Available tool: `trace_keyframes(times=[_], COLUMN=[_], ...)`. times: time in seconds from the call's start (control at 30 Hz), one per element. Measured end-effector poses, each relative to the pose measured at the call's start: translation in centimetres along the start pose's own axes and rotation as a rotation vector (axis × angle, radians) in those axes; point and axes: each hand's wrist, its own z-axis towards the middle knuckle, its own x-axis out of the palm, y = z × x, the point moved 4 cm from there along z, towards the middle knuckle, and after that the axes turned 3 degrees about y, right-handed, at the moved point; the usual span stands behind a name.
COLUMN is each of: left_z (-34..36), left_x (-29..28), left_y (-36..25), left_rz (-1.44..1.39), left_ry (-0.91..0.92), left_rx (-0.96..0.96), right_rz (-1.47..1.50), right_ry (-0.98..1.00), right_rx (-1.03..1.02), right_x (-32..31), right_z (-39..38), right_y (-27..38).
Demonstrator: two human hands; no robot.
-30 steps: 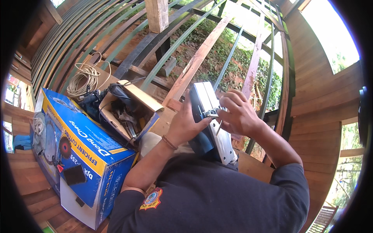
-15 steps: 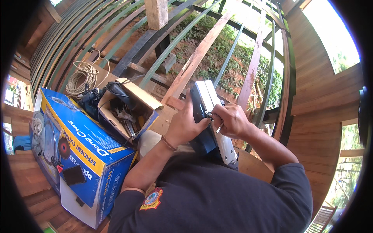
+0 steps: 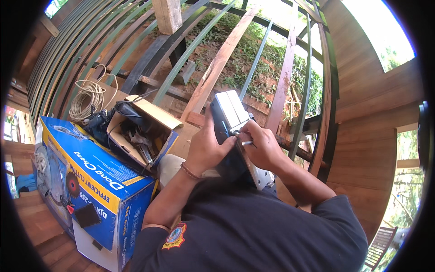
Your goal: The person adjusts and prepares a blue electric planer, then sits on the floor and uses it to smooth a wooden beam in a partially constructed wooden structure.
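Observation:
A dark blue power tool with a long, flat silver metal sole, which looks like an electric planer (image 3: 230,108), is tilted up in front of my chest. My left hand (image 3: 204,148) is wrapped round its dark left side, thumb pressed near the middle of the sole. The fingers of my right hand (image 3: 263,144) pinch a small metal rod (image 3: 247,143) against the middle of the tool, close to my left thumb. Where the rod's far end meets the tool is hidden by my fingers.
To the left stands a large blue and yellow carton (image 3: 97,170). Beside it, an open cardboard box (image 3: 152,111) contains metal tools and dark cables. A coil of pale cord (image 3: 88,97) lies behind. Beyond are bare floor joists (image 3: 222,61) with gaps over earth and plants; a plank wall (image 3: 362,149) rises at right.
My view has shifted slightly, so the scene sits a little further left. My right hand has turned a little on the tool, with the rod now pointing more sideways. Both hands keep their hold.

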Motion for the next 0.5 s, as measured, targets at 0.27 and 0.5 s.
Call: trace_keyframes(times=[0.27, 0.5], left_z=[-0.3, -0.1], left_x=[-0.4, -0.3], left_y=[0.8, 0.2], left_rz=[-0.021, -0.059], left_ry=[0.005, -0.026], left_rx=[-0.001, -0.023], right_rz=[-0.141, -0.313], right_ry=[0.071, 0.103], right_rx=[-0.358, -0.610], right_x=[-2.3, -2.3], right_z=[0.1, 1.7], right_y=[0.1, -1.7])
